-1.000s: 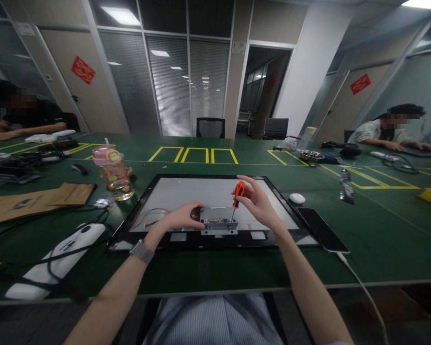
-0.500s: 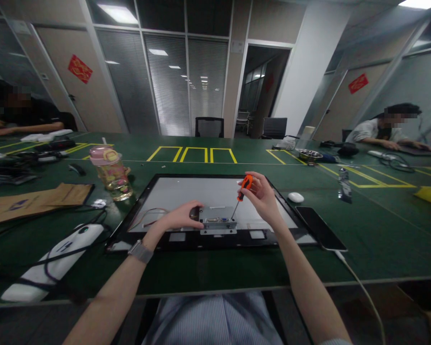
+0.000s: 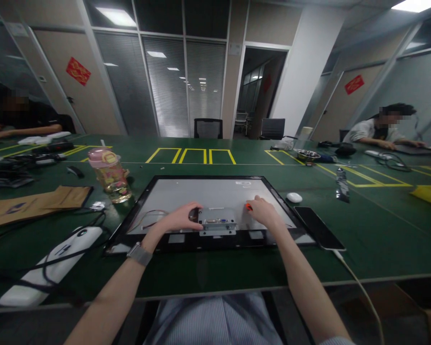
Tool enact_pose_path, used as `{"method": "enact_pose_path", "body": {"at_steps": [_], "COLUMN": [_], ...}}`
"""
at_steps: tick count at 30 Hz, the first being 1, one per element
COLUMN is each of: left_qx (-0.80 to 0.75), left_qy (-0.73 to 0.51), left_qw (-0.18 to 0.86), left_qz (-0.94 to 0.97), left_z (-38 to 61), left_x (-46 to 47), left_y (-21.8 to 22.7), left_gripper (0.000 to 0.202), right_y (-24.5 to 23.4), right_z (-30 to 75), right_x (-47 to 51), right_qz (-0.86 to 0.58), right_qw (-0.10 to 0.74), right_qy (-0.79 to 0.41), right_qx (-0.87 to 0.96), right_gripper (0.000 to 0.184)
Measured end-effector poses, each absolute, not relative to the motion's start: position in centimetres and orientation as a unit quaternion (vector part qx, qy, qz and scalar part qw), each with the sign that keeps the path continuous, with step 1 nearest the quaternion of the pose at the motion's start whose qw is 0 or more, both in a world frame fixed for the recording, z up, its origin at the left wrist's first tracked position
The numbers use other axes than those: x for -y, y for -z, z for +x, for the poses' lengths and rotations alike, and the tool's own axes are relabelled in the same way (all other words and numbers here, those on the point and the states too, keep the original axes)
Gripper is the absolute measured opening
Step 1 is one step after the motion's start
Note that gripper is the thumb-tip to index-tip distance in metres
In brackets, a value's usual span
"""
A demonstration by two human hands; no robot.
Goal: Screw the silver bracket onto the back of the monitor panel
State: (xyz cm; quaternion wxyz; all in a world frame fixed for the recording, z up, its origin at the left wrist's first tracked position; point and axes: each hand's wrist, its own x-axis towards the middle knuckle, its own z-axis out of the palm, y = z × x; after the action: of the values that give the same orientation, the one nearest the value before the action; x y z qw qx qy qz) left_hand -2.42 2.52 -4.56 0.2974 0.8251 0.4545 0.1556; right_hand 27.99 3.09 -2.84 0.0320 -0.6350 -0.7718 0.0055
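A monitor panel (image 3: 187, 189) lies face down on the green table in front of me. A small metal connector plate (image 3: 217, 221) sits at its near edge. My left hand (image 3: 181, 219) rests on the panel just left of the plate, fingers curled against the plate's left end. My right hand (image 3: 264, 213) is low on the panel right of the plate, closed over an orange-handled screwdriver (image 3: 249, 207), of which only a bit of handle shows. Thin coloured wires (image 3: 149, 216) run along the panel to the left.
A pink-lidded bottle (image 3: 111, 175) stands left of the panel, brown paper (image 3: 32, 203) and a white device with black cables (image 3: 53, 263) further left. A phone (image 3: 318, 227) on a cable and a white case (image 3: 294, 197) lie right. Two people sit at the far sides.
My right hand has dropped from above the plate down onto the panel, laying the screwdriver low and to the right. My left hand has stayed beside the plate.
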Motion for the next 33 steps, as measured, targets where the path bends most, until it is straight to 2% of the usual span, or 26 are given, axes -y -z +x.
{"method": "enact_pose_path", "body": {"at_steps": [2,5,7,9,19,23,33], "left_qx": [-0.45,-0.443,-0.439,-0.442,-0.424,-0.42,-0.448], "left_qy": [-0.16,-0.17,-0.178,-0.184,-0.22,-0.237,-0.262], "left_qw": [0.297,0.293,0.288,0.281,0.233,0.221,0.214], "left_qz": [0.827,0.83,0.832,0.832,0.847,0.848,0.828], "left_z": [-2.4,-2.3,-2.1,-2.0,-2.0,-2.0,-1.9], "left_x": [-2.5,-2.3,-2.2,-2.2,-2.1,-2.0,-3.4], "left_y": [4.6,4.5,4.3,4.2,3.9,3.6,4.2], "left_gripper": [0.066,0.064,0.062,0.06,0.061,0.064,0.059], "right_y": [2.5,1.9,1.9,2.1,2.7,2.2,3.5], "right_z": [28.3,28.1,27.6,26.8,25.8,25.8,25.4], "right_x": [-3.2,-3.2,-3.0,-2.7,-2.7,-2.3,-3.4], "right_qz": [-0.583,-0.444,-0.411,-0.411,-0.401,-0.392,-0.396], "right_qw": [0.076,0.165,0.154,0.139,0.205,0.233,0.257], "right_qy": [-0.031,-0.163,-0.243,-0.267,-0.24,-0.235,-0.223], "right_qx": [0.808,0.865,0.865,0.86,0.86,0.858,0.853], "right_gripper": [0.043,0.061,0.073,0.081,0.065,0.064,0.051]}}
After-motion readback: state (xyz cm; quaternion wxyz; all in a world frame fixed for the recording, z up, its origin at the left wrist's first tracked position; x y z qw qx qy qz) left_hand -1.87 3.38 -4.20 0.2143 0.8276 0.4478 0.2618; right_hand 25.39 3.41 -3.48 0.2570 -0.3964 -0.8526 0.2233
